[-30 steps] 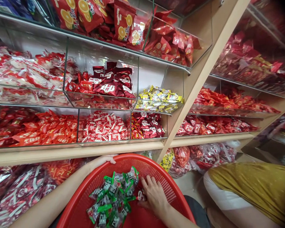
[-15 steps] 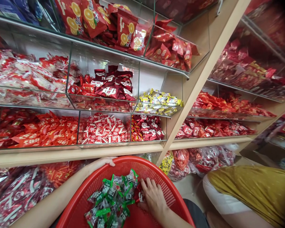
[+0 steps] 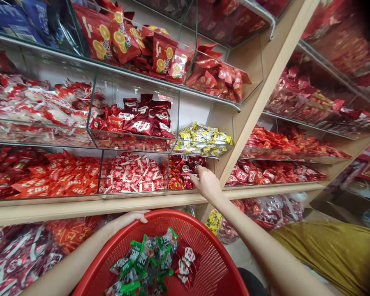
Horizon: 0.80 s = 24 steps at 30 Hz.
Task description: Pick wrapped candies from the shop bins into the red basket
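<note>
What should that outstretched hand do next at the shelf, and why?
Probably dip into the bin and pinch a few dark red sweets. The right hand hovers open at that bin's front, empty as far as I can see, while the left hand grips the red basket holding similar sweets.

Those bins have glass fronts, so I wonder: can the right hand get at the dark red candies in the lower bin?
Probably yes. The right hand is up at that bin, fingertips beside the dark red candies, and nothing visible blocks it.
</note>
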{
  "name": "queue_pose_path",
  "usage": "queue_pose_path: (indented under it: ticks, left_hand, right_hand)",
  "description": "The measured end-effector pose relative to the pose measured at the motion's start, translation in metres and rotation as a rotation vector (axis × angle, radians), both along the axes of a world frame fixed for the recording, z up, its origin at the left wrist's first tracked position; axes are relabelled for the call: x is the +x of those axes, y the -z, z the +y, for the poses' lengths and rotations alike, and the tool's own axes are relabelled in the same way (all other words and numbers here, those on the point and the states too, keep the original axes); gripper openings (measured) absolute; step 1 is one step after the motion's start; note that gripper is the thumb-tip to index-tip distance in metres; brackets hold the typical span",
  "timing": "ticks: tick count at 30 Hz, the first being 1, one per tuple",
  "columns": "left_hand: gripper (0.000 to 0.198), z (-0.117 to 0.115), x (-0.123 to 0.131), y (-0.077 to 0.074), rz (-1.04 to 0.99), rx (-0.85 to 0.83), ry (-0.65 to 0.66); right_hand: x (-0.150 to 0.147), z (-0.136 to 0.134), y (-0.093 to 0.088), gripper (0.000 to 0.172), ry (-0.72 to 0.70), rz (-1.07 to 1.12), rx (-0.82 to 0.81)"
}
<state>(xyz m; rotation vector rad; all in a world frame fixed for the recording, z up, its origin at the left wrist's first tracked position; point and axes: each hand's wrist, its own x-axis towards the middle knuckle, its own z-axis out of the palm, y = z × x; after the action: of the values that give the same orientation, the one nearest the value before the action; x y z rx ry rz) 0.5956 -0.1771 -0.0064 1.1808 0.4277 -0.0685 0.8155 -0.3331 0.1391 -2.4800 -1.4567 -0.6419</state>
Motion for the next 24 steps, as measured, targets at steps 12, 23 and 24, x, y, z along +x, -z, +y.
queue_pose_path:
  ticks: [12, 23, 24]
  left_hand:
    - [0.054, 0.001, 0.0, 0.002, -0.017, -0.012, 0.001]
    - [0.051, -0.003, -0.003, -0.006, -0.003, -0.037, -0.004]
    - [0.051, -0.005, -0.004, -0.007, -0.008, -0.046, 0.0]
  right_hand:
    - [0.043, 0.057, -0.001, 0.035, -0.45, -0.626, -0.38]
    - [0.046, 0.042, -0.012, 0.032, -0.502, -0.402, -0.135]
    - [0.045, 0.039, -0.013, 0.034, -0.522, -0.344, -0.104]
